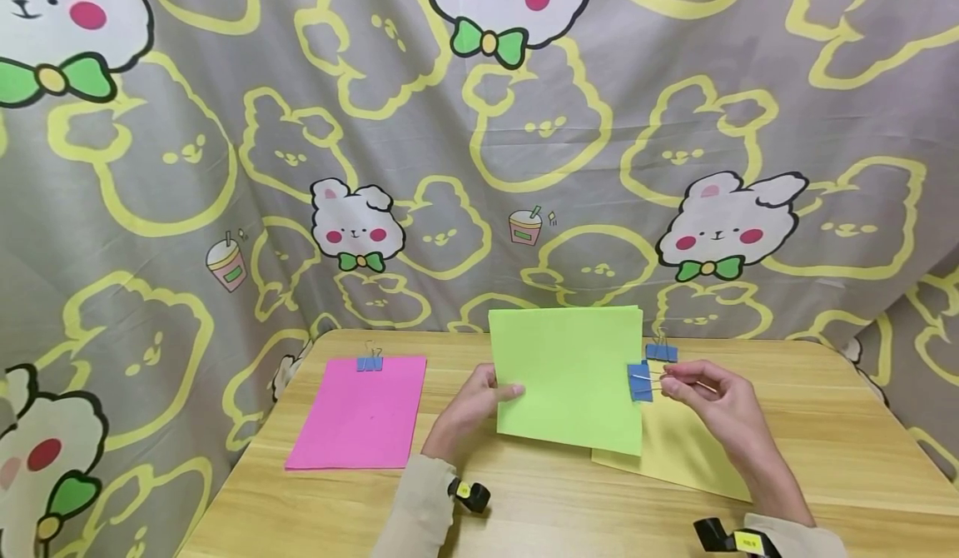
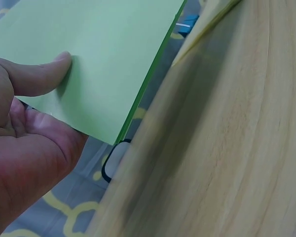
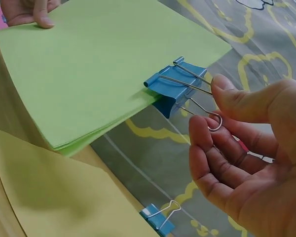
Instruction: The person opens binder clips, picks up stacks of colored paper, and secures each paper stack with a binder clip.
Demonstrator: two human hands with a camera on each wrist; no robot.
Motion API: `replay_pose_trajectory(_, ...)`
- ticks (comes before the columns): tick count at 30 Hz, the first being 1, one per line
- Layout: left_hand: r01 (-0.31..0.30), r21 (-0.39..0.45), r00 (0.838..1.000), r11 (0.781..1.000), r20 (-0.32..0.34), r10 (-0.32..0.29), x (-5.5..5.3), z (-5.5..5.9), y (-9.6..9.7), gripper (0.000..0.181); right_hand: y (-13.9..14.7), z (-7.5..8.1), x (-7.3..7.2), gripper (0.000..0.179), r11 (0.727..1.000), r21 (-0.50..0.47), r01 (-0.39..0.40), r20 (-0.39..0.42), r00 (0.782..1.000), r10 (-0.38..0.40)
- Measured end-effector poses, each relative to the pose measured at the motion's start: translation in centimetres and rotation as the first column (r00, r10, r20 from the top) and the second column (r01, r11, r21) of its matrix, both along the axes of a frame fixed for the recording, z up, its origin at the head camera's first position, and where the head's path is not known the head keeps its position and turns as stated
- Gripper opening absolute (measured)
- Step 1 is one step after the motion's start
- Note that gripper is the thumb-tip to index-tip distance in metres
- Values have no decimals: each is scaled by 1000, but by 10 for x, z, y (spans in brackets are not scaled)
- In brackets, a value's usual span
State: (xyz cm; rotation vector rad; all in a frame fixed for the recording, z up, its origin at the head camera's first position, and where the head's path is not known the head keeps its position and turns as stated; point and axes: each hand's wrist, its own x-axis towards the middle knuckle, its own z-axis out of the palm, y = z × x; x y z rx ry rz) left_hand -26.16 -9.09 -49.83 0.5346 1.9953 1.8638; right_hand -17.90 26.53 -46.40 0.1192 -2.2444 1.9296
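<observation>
A stack of light green paper [image 1: 565, 375] is held up above the table. My left hand [image 1: 477, 400] grips its left edge, the thumb on the front face and the other fingers behind. At the stack's right edge sits a blue binder clip [image 1: 639, 383]. My right hand [image 1: 722, 400] pinches that clip's wire handles between thumb and fingers. In the right wrist view the clip [image 3: 176, 84] overlaps the paper's edge, its two handles spread apart. Partly hidden behind the green stack lies yellow paper [image 1: 697, 441], with another blue binder clip [image 1: 662, 352] at its top edge.
Pink paper [image 1: 363, 416] with a blue binder clip [image 1: 370, 364] on its top edge lies at the left of the wooden table [image 1: 517, 504]. A grey curtain [image 1: 419, 158] with cartoon prints hangs behind the table and along its sides.
</observation>
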Motion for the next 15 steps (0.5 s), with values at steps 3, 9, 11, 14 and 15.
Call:
replay_pose_trajectory(3, 2, -5, 1000, 1000, 4, -2, 0, 0, 1, 23, -3, 1, -1, 35, 999, -42, 5, -12, 1000, -5)
replay_pose_trajectory(9, 15, 28, 1000, 999, 16, -15, 1, -1, 1, 26, -12, 1, -1, 31, 994, -108, 15, -39, 999, -19)
replay_pose_trajectory(11, 10, 32, 1000, 999, 23, -11, 0, -1, 1, 25, -14, 0, -1, 31, 993, -121, 12, -44, 999, -18)
replay_pose_trajectory(14, 2, 30, 999, 1000, 40, -3, 0, -1, 0, 24, -16, 0, -1, 31, 992, -124, 13, -41, 999, -18)
replay_pose_trajectory(15, 1, 23, 999, 1000, 40, -2, 0, -1, 0, 24, -16, 0, -1, 31, 992, -125, 12, -41, 999, -17)
